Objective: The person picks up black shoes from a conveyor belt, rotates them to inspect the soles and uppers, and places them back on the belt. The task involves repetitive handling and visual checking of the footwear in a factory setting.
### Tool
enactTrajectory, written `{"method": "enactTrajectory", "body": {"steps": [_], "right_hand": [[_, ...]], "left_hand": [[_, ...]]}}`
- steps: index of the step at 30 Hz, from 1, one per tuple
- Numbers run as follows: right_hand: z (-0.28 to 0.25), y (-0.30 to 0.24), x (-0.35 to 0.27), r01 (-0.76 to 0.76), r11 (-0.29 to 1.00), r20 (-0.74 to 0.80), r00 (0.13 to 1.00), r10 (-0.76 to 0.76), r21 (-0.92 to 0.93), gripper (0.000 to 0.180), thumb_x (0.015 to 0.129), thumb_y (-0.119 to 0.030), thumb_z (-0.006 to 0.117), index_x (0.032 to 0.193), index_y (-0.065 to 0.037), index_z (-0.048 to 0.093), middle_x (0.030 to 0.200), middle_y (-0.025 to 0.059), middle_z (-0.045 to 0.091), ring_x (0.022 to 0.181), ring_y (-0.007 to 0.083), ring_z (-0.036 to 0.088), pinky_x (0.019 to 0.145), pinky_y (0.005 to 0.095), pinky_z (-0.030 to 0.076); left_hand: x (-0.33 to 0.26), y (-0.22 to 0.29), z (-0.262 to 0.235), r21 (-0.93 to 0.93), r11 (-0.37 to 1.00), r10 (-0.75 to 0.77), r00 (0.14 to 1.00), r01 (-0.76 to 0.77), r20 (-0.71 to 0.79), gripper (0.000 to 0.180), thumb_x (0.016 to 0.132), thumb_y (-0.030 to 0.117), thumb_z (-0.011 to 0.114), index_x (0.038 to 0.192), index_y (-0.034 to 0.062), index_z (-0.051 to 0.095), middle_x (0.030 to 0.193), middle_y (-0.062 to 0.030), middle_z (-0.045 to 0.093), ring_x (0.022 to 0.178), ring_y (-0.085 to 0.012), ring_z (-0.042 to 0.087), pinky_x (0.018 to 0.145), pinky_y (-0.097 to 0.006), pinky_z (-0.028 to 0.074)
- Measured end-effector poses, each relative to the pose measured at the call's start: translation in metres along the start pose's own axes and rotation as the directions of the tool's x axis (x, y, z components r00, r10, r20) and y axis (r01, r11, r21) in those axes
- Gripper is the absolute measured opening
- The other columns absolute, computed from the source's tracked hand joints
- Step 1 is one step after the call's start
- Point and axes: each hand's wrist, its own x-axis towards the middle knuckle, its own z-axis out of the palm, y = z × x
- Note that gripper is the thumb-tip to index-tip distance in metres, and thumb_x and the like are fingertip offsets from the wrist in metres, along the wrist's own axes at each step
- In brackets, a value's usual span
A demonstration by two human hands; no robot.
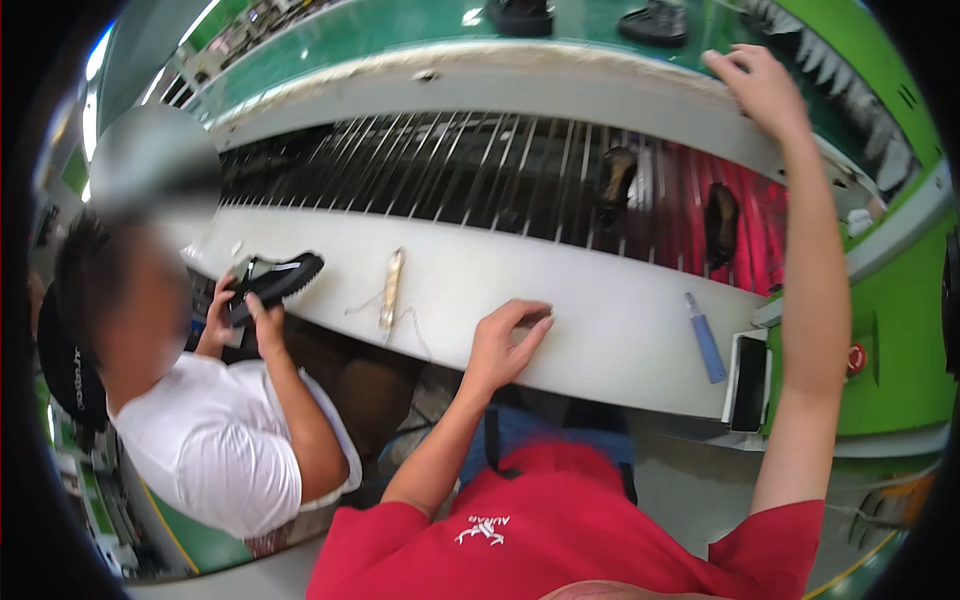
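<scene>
Head view shows the person's left hand (pixel 508 340) resting on the white ledge (pixel 600 310), fingers curled loosely with the tips touching the surface, grasping nothing. The right hand (pixel 762 88) reaches up to the far rail (pixel 560 85) of the conveyor, fingers bent over its edge (what they pinch, if anything, cannot be told). Behind the metal rods (pixel 450 165), two dark shoes (pixel 618 180) stand in the rack. A blue-handled tool (pixel 706 340) lies near a phone (pixel 748 380). A co-worker's hands (pixel 240 310) grip a black shoe sole (pixel 280 283).
</scene>
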Motion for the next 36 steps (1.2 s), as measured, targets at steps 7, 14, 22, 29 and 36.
{"method": "enactTrajectory", "body": {"steps": [7, 14, 22, 29, 36], "right_hand": [[-0.006, -0.023, -0.015, -0.107, 0.993, -0.083, 0.991, 0.104, -0.044, 0.073, 0.100, -0.069, 0.059, 0.132, -0.007, 0.079, 0.149, 0.0163, 0.068, 0.140, 0.0333, 0.063, 0.114, 0.0497, 0.052], [-0.009, -0.025, -0.023, -0.105, 0.994, -0.099, 0.990, 0.102, -0.036, 0.077, 0.100, -0.066, 0.061, 0.153, -0.012, 0.064, 0.157, 0.0118, 0.061, 0.146, 0.0318, 0.059, 0.118, 0.0517, 0.050], [-0.019, -0.031, -0.021, -0.168, 0.982, 0.054, 0.983, 0.173, -0.090, 0.086, 0.099, -0.072, 0.059, 0.160, -0.010, 0.057, 0.170, 0.0112, 0.048, 0.153, 0.0320, 0.051, 0.123, 0.0504, 0.045], [-0.012, -0.025, -0.025, -0.174, 0.984, -0.024, 0.985, 0.173, -0.037, 0.083, 0.099, -0.072, 0.060, 0.155, -0.011, 0.063, 0.168, 0.0109, 0.050, 0.154, 0.0323, 0.050, 0.124, 0.0500, 0.044], [-0.013, -0.027, -0.023, -0.162, 0.985, -0.041, 0.986, 0.160, -0.060, 0.081, 0.098, -0.068, 0.064, 0.154, -0.010, 0.064, 0.167, 0.0191, 0.050, 0.153, 0.0370, 0.050, 0.125, 0.0499, 0.043]], "left_hand": [[0.001, -0.001, 0.005, -0.021, 1.000, -0.021, 1.000, 0.020, -0.010, 0.020, 0.101, 0.010, 0.079, 0.117, -0.0019, 0.079, 0.110, -0.0140, 0.083, 0.102, -0.0233, 0.082, 0.095, -0.034, 0.062], [0.001, 0.004, 0.007, -0.023, 0.999, -0.037, 0.999, 0.037, 0.003, 0.020, 0.102, 0.009, 0.078, 0.119, -0.0019, 0.079, 0.111, -0.0143, 0.083, 0.104, -0.0234, 0.082, 0.095, -0.034, 0.062], [0.000, 0.000, 0.008, -0.069, 0.996, -0.052, 0.999, 0.052, -0.001, 0.021, 0.102, 0.012, 0.079, 0.117, -0.0016, 0.079, 0.111, -0.0147, 0.082, 0.100, -0.0236, 0.082, 0.091, -0.035, 0.063], [0.042, 0.011, 0.014, -0.125, 0.988, -0.066, 0.982, 0.089, 0.178, 0.022, 0.103, 0.016, 0.079, 0.116, -0.0018, 0.080, 0.110, -0.0121, 0.083, 0.097, -0.0199, 0.079, 0.087, -0.034, 0.063], [0.146, 0.007, 0.079, -0.115, 0.944, 0.328, 0.914, -0.309, 0.238, 0.019, 0.103, 0.014, 0.078, 0.115, 0.0002, 0.081, 0.101, -0.0124, 0.082, 0.092, -0.0186, 0.079, 0.083, -0.033, 0.063]]}}
